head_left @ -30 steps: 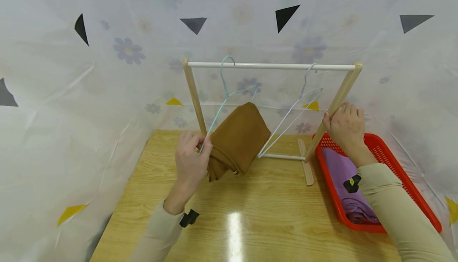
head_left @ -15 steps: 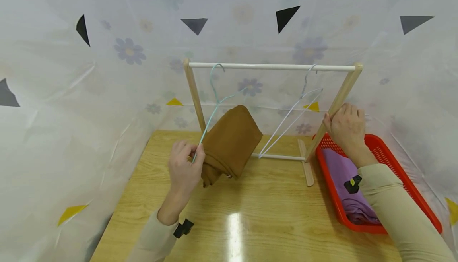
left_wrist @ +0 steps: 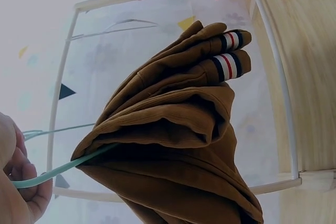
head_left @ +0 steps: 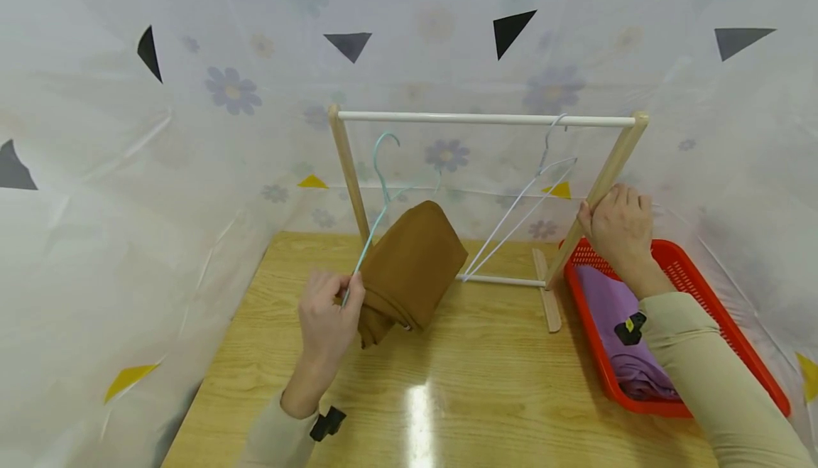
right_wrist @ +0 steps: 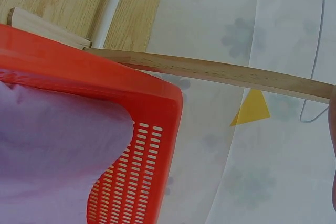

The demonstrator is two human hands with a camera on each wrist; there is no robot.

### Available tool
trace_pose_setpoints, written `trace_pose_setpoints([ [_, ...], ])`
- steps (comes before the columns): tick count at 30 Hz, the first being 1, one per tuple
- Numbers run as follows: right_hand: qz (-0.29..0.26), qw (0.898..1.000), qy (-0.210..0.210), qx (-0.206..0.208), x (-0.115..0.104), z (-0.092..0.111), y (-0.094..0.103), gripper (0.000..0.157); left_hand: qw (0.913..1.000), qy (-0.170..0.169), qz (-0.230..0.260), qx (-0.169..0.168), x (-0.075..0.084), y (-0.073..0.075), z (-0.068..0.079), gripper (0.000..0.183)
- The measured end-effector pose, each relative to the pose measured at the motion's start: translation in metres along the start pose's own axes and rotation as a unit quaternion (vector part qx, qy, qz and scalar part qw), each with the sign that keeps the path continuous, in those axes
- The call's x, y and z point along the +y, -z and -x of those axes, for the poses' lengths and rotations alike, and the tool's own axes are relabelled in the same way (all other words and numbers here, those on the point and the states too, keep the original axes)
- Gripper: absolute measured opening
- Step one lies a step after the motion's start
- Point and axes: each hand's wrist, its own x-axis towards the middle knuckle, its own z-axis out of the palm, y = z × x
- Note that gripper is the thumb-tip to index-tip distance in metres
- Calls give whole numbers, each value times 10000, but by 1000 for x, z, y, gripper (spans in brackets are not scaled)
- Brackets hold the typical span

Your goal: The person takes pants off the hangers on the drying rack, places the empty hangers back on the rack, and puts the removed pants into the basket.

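My left hand pinches one side of a mint-green wire hanger. Folded over the hanger is a brown garment; its striped cuffs show in the left wrist view. The hanger's hook appears just below the white top rail of a small wooden clothes rack. My right hand grips the rack's right wooden post. From the right end of the rail hangs a bare white wire hanger, tilted.
Right of the rack stands a red plastic basket with purple cloth in it. The rack's lower bar and foot are close to the wood-grain table. A pale patterned sheet encloses the back and sides.
My left hand has moved down and left with the mint-green hanger and brown garment. The hook has dropped from rail height to below the rail. My right hand keeps its place on the post.
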Motion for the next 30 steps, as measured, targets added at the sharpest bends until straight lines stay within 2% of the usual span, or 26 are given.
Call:
trace_pose_setpoints([
  [7,23,9999,-33,-119,0,0,0,57,9999,-21,-151,17,1,-2,9,18],
  [13,25,9997,-76,-226,-1,0,1,61,9999,-41,-93,24,1,-3,12,17],
  [22,-85,9973,-418,-596,-7,5,8,58,9999,19,-99,17,3,-3,16,18],
  [30,-430,9985,-332,-44,-13,18,16,48,9999,62,-79,87,2,-3,19,19],
])
